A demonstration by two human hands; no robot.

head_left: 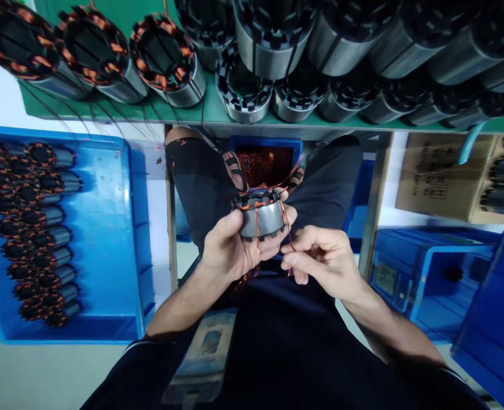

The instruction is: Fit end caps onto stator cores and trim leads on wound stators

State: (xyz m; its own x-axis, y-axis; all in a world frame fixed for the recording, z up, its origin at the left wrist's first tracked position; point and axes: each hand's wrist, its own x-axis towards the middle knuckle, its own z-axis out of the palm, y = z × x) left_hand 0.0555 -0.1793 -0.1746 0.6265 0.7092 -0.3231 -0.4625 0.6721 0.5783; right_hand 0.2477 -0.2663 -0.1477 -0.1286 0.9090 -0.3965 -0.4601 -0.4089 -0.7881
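Note:
My left hand is wrapped round a motor stator, a silver ring with black slotted ends. The thumb presses its left side and the fingers pass beneath and behind it. Copper wires run over the stator's wall and hang below. Just right of it, my right hand pinches thin copper wire between thumb and forefinger, its other fingers curled. The stator is held above my lap, its top rim tilted slightly toward the bench. Part of the rim's far side is hidden.
Along the green bench stand several bare stators and wound stators. A blue bin at left holds rows of wound stators. Between my feet sits a blue box with copper scraps. A cardboard box and blue crates are at right.

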